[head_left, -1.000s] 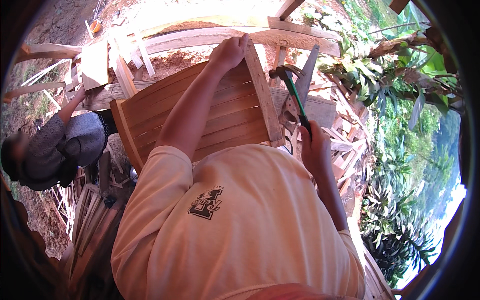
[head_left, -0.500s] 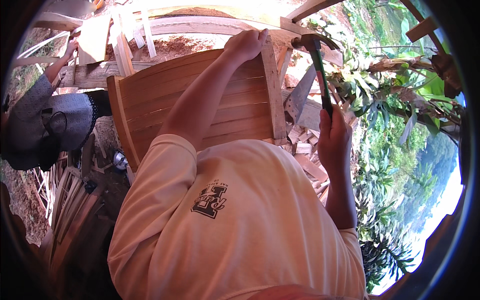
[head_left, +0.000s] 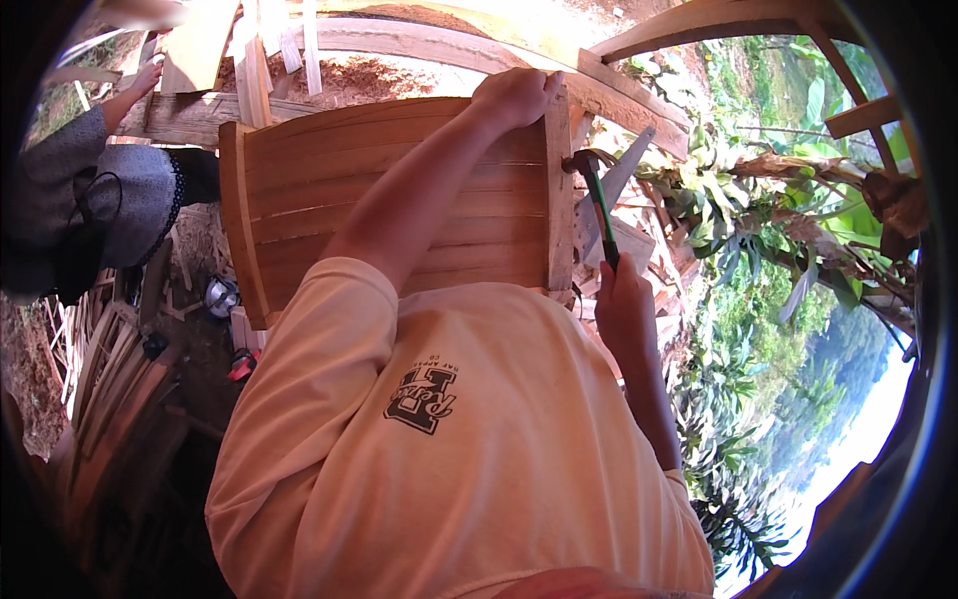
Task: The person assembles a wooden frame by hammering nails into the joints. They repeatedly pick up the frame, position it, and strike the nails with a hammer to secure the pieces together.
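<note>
Right hand point(head_left: 625, 290) wrapped tightly round the black grip of a hammer point(head_left: 600, 207), whose head stood just beside the right batten point(head_left: 559, 215) of a slatted wooden panel point(head_left: 364, 160), the left hand point(head_left: 514, 98) curled over that panel's upper right corner with its fingers partly hidden. The panel lay directly before the person's pale shirt point(head_left: 469, 489), boards running across to a left batten point(head_left: 242, 220), and a saw point(head_left: 629, 165) showed beyond the hammer. Farther out were a co-worker in grey point(head_left: 125, 190), a silvery rounded object point(head_left: 222, 297) too small to identify as a vessel, piled wood strips point(head_left: 110, 379) and leafy plants point(head_left: 768, 230).
</note>
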The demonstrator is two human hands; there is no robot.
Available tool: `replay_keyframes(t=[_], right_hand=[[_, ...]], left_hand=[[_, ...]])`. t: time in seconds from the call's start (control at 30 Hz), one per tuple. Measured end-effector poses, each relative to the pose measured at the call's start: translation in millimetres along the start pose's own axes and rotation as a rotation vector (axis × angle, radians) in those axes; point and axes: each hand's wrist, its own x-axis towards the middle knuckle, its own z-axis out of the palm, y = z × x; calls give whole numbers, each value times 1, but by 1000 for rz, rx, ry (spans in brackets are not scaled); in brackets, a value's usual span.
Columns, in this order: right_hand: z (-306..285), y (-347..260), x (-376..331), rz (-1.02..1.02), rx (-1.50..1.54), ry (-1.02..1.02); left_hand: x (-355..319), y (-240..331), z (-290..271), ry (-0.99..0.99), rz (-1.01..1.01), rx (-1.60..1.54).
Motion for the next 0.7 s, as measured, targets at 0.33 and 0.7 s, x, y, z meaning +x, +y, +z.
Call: replay_keyframes(t=[0.33, 0.7], right_hand=[[9, 10, 8, -4, 22, -2], [10, 5, 4, 17, 6, -30]], left_hand=[[0, 6, -3, -7, -5, 18], [0, 4, 0, -23, -16, 22]])
